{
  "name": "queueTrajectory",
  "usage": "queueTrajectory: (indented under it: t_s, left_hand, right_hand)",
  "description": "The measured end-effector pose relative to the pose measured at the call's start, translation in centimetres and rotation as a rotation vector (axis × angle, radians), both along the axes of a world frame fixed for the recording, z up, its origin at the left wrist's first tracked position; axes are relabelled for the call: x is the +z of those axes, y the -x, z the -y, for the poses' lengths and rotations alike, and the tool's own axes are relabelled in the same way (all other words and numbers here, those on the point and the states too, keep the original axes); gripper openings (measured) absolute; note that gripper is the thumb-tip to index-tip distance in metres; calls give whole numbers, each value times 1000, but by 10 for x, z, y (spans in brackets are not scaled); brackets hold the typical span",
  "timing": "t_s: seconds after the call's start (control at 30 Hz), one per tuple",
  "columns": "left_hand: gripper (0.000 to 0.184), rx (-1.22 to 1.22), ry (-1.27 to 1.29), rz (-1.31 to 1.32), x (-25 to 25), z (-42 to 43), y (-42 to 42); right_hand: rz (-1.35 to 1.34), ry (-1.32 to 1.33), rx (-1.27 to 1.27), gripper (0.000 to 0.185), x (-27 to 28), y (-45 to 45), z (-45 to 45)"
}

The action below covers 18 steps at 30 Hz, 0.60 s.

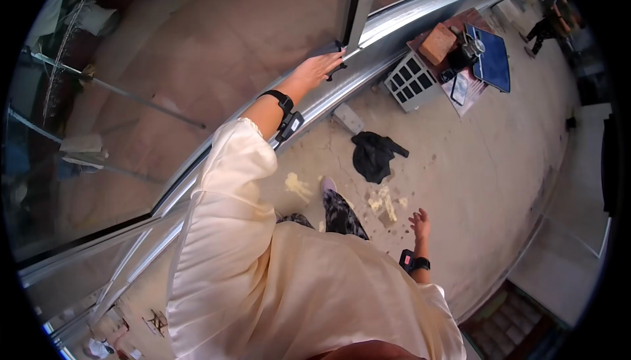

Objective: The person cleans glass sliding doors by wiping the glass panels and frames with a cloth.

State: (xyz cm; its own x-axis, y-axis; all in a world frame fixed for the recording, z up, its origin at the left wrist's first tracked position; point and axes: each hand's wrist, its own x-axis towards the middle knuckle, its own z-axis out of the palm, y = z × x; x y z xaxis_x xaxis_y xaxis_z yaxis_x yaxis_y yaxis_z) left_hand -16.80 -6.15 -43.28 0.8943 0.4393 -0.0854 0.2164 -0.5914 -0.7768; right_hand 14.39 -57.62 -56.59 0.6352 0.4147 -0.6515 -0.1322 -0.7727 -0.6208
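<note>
My left hand (317, 71) stretches out to a black handle (335, 71) on the metal frame of a large glass panel (243, 38). Its fingers lie straight across the handle, partly covering it. Whether they press on it I cannot tell. Lower right, my right hand (420, 222) hangs above the floor with its fingers apart and nothing in them. Each wrist carries a black strap with a small device, one on the left wrist (289, 123) and one on the right (409, 260).
A dark garment (376, 156) and pale yellowish patches (384, 202) lie on the concrete floor (473, 182). Beyond them stand a grey slotted crate (411, 83), a reddish brick-like block (438, 43) and a blue panel (490, 58). Another person's legs (540, 35) show far right.
</note>
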Motion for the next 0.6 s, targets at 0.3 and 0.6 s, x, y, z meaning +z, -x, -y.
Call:
queueTrajectory:
  t_s: [0.3,0.6]
  left_hand:
    - [71,21,213,142,-11,69,116]
    - [70,88,197,110,-6,154,266]
  right_hand:
    - [27,48,185,44,6,32,-4]
    - [51,52,472,44,9,75,-60]
